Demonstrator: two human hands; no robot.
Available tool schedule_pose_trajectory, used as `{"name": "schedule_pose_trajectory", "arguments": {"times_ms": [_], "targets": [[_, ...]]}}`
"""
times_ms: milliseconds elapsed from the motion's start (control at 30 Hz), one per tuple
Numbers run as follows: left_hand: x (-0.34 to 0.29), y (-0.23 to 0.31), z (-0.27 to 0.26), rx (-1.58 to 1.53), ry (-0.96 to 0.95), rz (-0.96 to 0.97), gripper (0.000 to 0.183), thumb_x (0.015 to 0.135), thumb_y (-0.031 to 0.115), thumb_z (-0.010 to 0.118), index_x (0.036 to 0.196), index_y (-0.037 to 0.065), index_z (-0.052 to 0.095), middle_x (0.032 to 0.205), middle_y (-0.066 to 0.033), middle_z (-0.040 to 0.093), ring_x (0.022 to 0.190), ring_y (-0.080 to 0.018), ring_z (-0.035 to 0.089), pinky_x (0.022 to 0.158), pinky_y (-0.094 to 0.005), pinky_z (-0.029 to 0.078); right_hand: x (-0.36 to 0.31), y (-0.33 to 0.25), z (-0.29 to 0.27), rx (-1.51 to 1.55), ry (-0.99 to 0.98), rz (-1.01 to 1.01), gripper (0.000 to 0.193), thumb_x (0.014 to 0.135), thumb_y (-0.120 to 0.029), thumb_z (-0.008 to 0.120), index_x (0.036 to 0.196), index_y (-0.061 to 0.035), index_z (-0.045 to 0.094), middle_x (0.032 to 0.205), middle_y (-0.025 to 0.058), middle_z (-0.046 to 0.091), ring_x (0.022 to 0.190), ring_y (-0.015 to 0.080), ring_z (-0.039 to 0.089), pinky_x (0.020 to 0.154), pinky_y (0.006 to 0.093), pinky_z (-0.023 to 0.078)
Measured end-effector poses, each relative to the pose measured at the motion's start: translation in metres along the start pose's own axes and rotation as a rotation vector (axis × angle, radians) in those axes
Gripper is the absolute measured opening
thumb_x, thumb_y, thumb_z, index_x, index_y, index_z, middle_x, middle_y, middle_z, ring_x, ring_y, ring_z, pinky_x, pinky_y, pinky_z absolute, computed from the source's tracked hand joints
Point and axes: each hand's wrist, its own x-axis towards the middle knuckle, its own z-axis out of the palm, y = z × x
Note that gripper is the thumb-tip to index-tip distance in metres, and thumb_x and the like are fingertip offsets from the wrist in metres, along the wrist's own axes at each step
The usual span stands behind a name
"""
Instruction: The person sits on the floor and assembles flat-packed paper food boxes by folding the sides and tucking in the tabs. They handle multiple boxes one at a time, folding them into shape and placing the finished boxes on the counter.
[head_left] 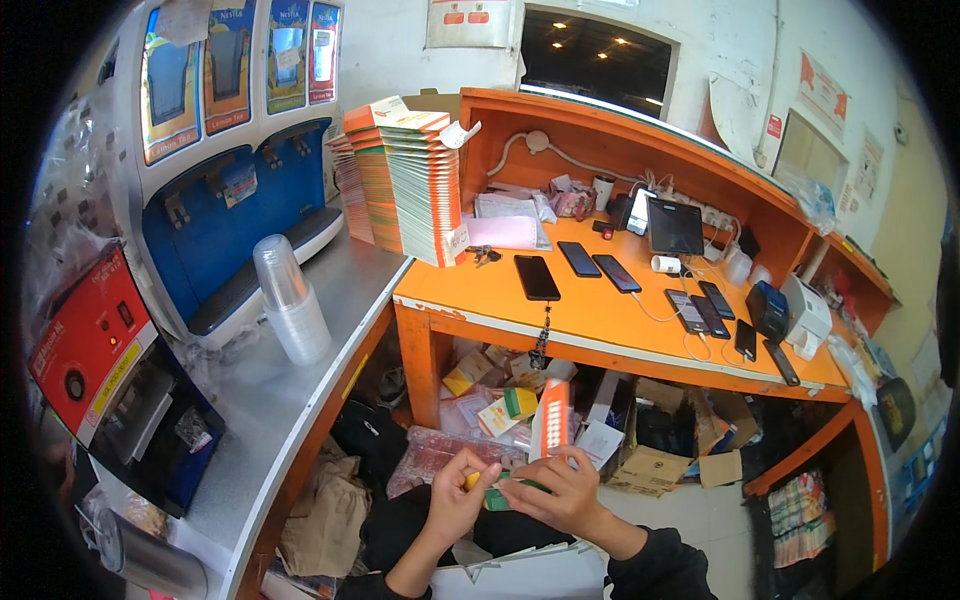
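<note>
Where the two hands meet, a paperboard carton (553,418) is held in front of the person's body, below the front edge of the orange counter (600,300). Its raised panel is orange and stands nearly upright, with a column of small white shapes along its face. Green and yellow areas show lower down, between the fingers; the fingers hide how these parts join the panel. The left hand (458,502) pinches the yellow area between thumb and forefinger. The right hand (566,492) is curled around the lower part of the carton, fingers bent toward the left hand.

Beyond the carton, loose packaging (508,411) in white, yellow and green lies under the counter, near an open cardboard box (650,466). On the counter, a tall stack of flat cartons (410,195) stands left of several phones (537,278). Farther left, nested clear cups (297,318) stand on a metal worktop (262,425).
</note>
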Motion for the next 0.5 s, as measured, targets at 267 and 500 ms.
{"name": "schedule_pose_trajectory", "arguments": {"times_ms": [267, 500], "targets": [[-0.007, -0.002, 0.001, 0.190, 0.025, 0.177, 0.017, 0.088, 0.013, 0.057, 0.075, 0.003, 0.053, 0.060, 0.0007, 0.047, 0.058, -0.0086, 0.041, 0.058, -0.0233, 0.034, -0.003, 0.003, -0.004, 0.159, -0.114, 0.114, 0.016, 0.067, -0.020, 0.075, 0.079, -0.0156, 0.066, 0.091, -0.0044, 0.065, 0.072, 0.0121, 0.060, 0.079, 0.0341, 0.041], [-0.008, 0.009, -0.001, 0.549, -0.102, 0.430, 0.017, 0.085, 0.016, 0.059, 0.091, 0.001, 0.060, 0.079, -0.0106, 0.058, 0.071, -0.0204, 0.053, 0.066, -0.0296, 0.040, 0.000, 0.020, -0.010, 1.013, -0.357, 0.663, 0.038, 0.081, -0.008, 0.064, 0.115, -0.0043, 0.048, 0.083, 0.0037, 0.062, 0.082, 0.0103, 0.059, 0.076, 0.0239, 0.042]]}}
